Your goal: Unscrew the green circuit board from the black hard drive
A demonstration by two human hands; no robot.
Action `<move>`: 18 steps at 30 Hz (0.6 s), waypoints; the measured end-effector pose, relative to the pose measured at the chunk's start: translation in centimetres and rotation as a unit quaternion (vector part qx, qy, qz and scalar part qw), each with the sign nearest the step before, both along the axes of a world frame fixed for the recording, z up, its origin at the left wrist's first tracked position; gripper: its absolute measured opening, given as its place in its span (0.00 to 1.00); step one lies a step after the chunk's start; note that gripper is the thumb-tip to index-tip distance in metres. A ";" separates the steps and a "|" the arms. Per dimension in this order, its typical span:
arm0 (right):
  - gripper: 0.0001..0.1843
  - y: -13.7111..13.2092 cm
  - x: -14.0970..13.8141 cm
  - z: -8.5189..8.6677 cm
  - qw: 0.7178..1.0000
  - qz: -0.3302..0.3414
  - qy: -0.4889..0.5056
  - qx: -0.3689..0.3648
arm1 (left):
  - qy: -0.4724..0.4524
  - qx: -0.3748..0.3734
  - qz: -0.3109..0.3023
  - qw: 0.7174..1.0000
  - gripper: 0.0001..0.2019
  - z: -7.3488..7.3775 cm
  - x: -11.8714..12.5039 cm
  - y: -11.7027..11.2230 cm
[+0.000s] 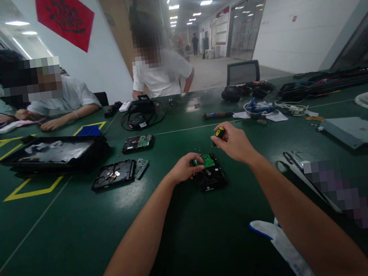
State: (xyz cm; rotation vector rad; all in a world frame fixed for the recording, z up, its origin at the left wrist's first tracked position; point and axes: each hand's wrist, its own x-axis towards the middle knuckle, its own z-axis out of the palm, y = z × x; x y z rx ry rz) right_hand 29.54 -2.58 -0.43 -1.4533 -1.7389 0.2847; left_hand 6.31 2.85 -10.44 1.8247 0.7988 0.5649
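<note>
On the green table in front of me lies a black hard drive [211,180] with a green circuit board [208,160] at its far end. My left hand [186,168] is closed on the drive's left side, thumb and fingers at the board's edge. Pinched in my right hand [234,142] is a screwdriver [218,132] with a yellow and black handle. Its thin shaft slants down to the board; whether the tip touches a screw is too small to tell. A few tiny dark bits, perhaps screws, lie just beyond the drive.
To the left are an opened black casing [114,174], a loose circuit board [141,167], another drive [137,143] and a large black tray [54,155]. A white glove [282,242] lies near my right forearm. Rightward sits a grey metal box [361,130]. Other people sit across the table.
</note>
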 end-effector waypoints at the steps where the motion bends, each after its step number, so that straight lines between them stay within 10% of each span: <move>1: 0.16 0.0 0.0 -0.1 1.000 0.002 0.003 -0.002 | -0.002 0.002 0.001 1.000 0.17 0.0 0.0 0.0; 18: 0.14 -0.2 -0.2 0.2 1.000 -0.004 -0.031 0.006 | 0.010 0.031 0.021 0.999 0.13 0.2 0.2 -0.5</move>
